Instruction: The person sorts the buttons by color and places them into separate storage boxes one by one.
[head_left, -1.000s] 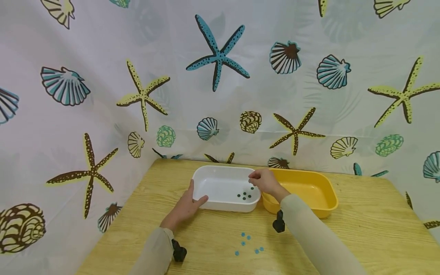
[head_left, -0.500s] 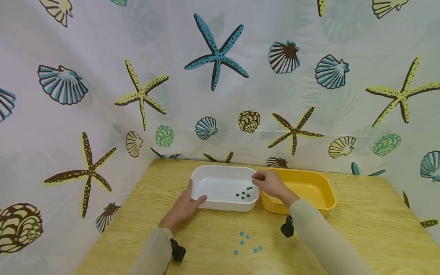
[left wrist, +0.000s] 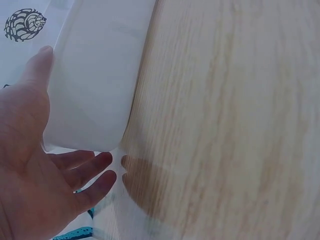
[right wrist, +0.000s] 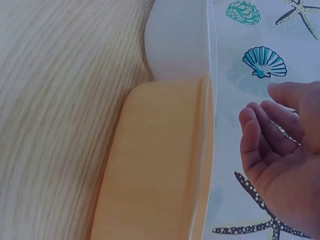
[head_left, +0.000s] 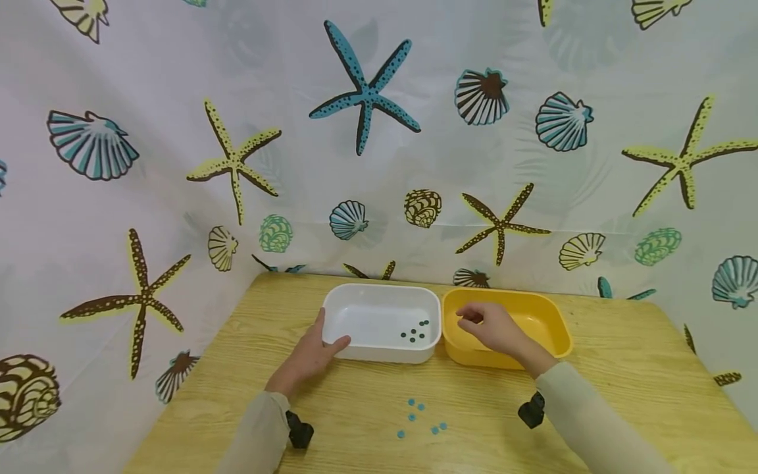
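My left hand (head_left: 308, 352) rests against the left end of a white plastic tub (head_left: 379, 353), thumb at the front rim and the other fingers spread along the end. In the left wrist view those fingers (left wrist: 97, 187) lie loosely bent beside the tub's end wall. Several small dark green discs (head_left: 412, 340) sit together at the right end inside the white tub. Over the yellow plastic tub (head_left: 547, 329) hovers my right hand (head_left: 494, 327), fingers loosely curled. Nothing shows in its grasp in the right wrist view.
Several small blue discs (head_left: 412, 417) lie scattered on the wooden table (head_left: 355, 408) in front of the white tub. Both tubs stand side by side near the back edge. A curtain (head_left: 284, 66) printed with shells and starfish hangs behind and at both sides.
My right hand has moved from above the white tub's right end to over the yellow tub. Another green disc shows in the white tub. My left hand stays on the white tub.
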The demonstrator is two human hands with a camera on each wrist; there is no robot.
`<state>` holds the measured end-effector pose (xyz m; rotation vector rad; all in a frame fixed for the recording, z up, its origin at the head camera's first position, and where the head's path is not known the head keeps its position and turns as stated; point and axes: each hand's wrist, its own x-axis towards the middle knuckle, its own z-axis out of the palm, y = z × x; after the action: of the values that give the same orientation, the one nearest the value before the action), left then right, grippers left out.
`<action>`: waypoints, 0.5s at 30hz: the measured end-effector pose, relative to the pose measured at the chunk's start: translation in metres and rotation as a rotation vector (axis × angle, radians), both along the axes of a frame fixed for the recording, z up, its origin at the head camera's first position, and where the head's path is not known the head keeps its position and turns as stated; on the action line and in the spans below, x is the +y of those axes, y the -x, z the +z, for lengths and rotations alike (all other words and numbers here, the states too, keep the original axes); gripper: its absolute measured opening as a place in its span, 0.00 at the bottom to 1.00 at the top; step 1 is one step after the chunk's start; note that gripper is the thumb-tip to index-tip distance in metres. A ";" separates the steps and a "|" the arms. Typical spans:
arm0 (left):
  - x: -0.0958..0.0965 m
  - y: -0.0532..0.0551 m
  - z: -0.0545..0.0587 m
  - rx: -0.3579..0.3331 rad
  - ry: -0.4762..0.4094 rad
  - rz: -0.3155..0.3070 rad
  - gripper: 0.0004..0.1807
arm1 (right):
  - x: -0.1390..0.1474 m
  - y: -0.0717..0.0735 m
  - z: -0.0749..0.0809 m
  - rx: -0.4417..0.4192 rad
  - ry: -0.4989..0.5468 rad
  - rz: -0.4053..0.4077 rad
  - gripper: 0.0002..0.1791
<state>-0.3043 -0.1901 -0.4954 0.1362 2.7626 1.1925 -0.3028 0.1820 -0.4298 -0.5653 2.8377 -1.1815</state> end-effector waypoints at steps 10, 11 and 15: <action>-0.001 0.001 0.003 0.007 -0.012 -0.020 0.55 | 0.038 -0.021 -0.002 0.048 -0.031 -0.013 0.13; -0.001 0.001 0.003 0.009 -0.014 -0.023 0.54 | 0.042 -0.022 -0.002 0.056 -0.036 -0.017 0.13; -0.001 0.002 0.006 0.035 0.016 -0.029 0.52 | 0.058 -0.028 -0.004 0.074 -0.047 -0.040 0.14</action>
<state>-0.3059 -0.1911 -0.4898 0.1966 2.7890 1.1717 -0.2747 0.2396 -0.4339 -0.5641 2.9437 -1.1200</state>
